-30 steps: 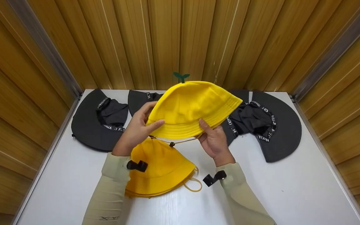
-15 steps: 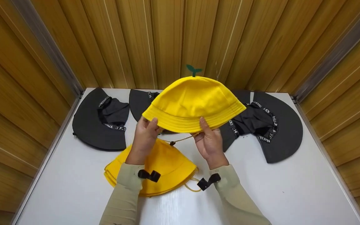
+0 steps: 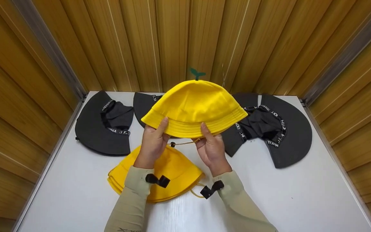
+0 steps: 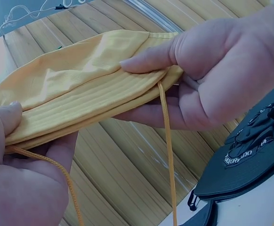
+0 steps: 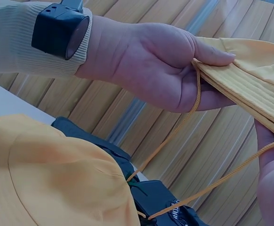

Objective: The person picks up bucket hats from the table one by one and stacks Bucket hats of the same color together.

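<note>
A yellow bucket hat [image 3: 192, 103] with a green sprout [image 3: 197, 73] on its crown is held up above the table, crown upward. My left hand [image 3: 153, 143] pinches the brim's left part, thumb on the outside and fingers underneath. My right hand [image 3: 212, 147] grips the brim farther right in the same way. Both thumbs lie on the stitched brim, also seen in the left wrist view. A thin yellow cord [image 4: 167, 141] hangs from the held hat. Below my hands, more yellow hats [image 3: 172, 174] lie stacked on the table, partly covered by my left forearm.
Dark wide-brimmed hats lie along the back of the white table [image 3: 301, 196]: one at the left [image 3: 90, 132], one at the right [image 3: 296, 138], others partly hidden behind the held hat. Wood-patterned panels [image 3: 172, 38] enclose the back and sides.
My left hand has shifted from the hat's left side to the front of its brim. The hat has turned more level, then moved slightly left. My right hand keeps its grip.
</note>
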`<state>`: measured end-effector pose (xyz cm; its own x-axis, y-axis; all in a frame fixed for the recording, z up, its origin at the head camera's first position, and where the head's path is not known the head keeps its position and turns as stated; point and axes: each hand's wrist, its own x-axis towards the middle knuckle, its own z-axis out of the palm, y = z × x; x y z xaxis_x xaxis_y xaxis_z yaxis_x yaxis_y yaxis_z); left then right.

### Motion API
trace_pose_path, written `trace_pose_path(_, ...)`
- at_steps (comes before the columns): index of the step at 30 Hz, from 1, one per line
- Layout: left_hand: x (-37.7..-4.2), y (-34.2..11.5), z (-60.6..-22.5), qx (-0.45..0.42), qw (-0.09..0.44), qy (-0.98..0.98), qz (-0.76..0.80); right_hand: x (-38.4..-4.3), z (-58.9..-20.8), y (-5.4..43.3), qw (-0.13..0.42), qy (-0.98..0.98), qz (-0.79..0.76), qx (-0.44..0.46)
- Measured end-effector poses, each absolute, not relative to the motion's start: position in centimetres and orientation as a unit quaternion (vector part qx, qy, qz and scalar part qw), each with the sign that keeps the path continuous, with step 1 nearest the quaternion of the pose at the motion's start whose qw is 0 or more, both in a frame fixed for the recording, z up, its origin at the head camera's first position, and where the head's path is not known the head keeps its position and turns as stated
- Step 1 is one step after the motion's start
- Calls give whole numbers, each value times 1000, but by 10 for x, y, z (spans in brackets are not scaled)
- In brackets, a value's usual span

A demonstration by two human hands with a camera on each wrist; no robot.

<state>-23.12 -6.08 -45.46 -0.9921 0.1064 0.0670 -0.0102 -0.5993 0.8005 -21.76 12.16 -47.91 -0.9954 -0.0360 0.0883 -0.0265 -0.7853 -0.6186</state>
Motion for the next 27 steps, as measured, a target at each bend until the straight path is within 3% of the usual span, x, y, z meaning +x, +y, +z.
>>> trace_pose_path(15,-231,-78,-435,57,20,442,895,-229,-456,158,-21,358,-929,-93)
trace_pose_path(27,-229,-86,-418,59,11,435,898,-224,-441,164,-48,413,-906,-75)
